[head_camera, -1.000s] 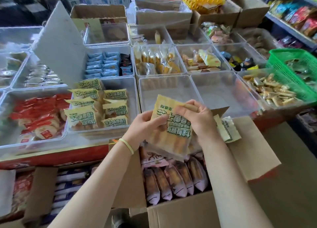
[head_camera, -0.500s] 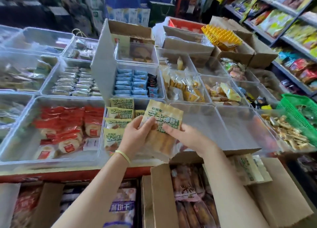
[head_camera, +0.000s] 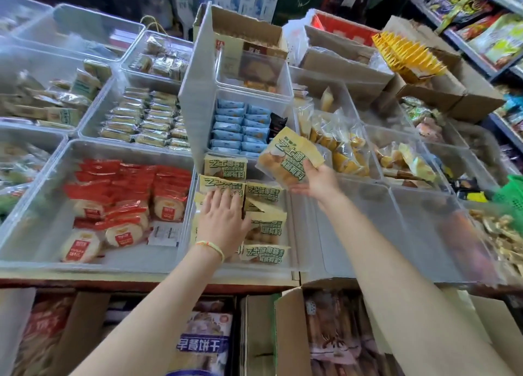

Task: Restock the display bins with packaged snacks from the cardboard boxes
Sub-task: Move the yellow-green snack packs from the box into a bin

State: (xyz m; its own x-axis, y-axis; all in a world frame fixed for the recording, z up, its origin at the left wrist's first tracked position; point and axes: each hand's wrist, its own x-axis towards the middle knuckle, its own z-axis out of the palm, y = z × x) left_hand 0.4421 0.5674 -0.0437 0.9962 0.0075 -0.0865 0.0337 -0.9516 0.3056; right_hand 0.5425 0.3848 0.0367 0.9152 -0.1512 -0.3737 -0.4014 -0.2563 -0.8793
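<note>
My right hand (head_camera: 317, 181) pinches a yellow green-lettered snack packet (head_camera: 290, 157) above the clear plastic bin (head_camera: 294, 234). My left hand (head_camera: 223, 220) lies flat, fingers straight, on matching packets (head_camera: 263, 225) inside it. An open cardboard box (head_camera: 288, 333) sits below my right arm; red-wrapped cakes (head_camera: 119, 203) fill the bin left of my left hand.

Left hand (head_camera: 223, 222) flat, fingers spread; right hand (head_camera: 317, 181) palm up, gripping
</note>
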